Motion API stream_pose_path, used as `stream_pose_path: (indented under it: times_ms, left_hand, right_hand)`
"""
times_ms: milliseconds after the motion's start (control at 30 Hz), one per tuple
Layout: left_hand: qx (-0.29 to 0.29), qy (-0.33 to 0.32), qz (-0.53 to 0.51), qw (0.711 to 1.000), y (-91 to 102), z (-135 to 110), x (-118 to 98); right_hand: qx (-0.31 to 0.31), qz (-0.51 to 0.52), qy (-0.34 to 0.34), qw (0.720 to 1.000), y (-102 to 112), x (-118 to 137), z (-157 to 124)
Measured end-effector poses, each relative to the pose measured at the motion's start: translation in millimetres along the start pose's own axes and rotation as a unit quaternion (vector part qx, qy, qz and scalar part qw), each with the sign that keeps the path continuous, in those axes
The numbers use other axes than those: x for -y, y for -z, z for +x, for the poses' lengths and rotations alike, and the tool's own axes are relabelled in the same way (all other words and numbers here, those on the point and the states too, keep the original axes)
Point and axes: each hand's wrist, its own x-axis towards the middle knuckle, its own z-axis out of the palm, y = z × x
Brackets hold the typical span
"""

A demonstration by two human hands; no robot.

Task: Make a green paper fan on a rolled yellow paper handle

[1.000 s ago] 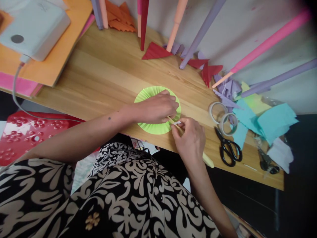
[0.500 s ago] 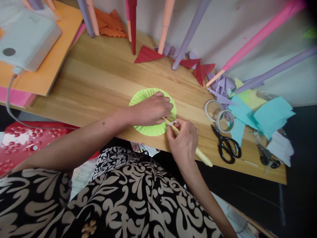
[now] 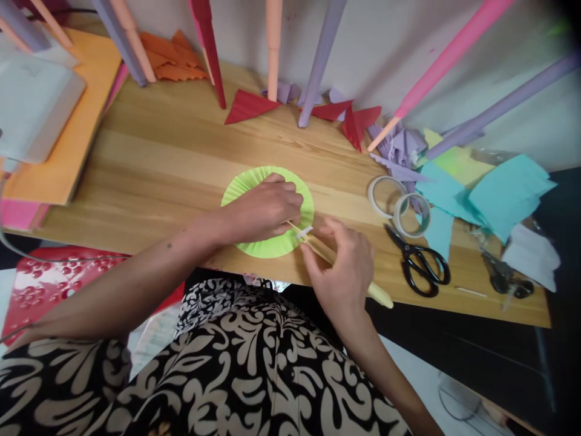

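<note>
**Head view: stick and tape strip laid at the rim of a finished pleated disc**

Head camera looks down on a long wooden worktop [image 3: 158, 157] set against a pale wall. Rolled paper tubes [image 3: 318, 60] in purple, pink and peach lean on that wall. An orange paper stack [image 3: 63, 151] lies at the left end, and teal paper pieces [image 3: 503, 194] are heaped at the right. Nearer the middle lie black scissors [image 3: 410, 253], and just beside their blades two tape rolls [image 3: 394, 215].

The green pleated disc [image 3: 238, 191] lies flat near the worktop's front edge, already folded and closed into a full round. The left hand [image 3: 265, 209] rests on top of it with fingers curled, pressing it down. Its fingertips sit at the thin end of the stick [image 3: 380, 295]; I cannot tell whether they pinch that end or only pin it.

The right hand [image 3: 345, 266] lies loosely spread over the stick, fingers extended, thumb tip close to the disc's rim. The stick runs out from under the palm toward the worktop's front edge.

A small white tape strip [image 3: 304, 232] crosses the stick just where it meets the disc. Judging by this, the pleating is done and the joining of stick to disc is under way. Whether the strip is pressed flat is too small to tell.
</note>
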Motion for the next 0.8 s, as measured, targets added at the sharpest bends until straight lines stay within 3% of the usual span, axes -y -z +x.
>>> stream_pose_path:
  times_ms: [133,333,800]
  left_hand:
    - [-0.001,-0.007,0.005,1.0,0.8,-0.4,0.2]
    - [0.007,-0.012,0.016,1.0,6.0,0.5,-3.1]
    - [0.053,0.037,-0.062,0.996,21.4,9.7,-10.6]
  right_hand:
    - [-0.02,-0.011,0.068,0.997,13.4,-6.4,-7.6]
    - [0.018,0.008,0.107,0.994,13.3,-13.5,-6.8]
    - [0.086,0.05,0.096,0.99,16.0,-23.4,6.1]
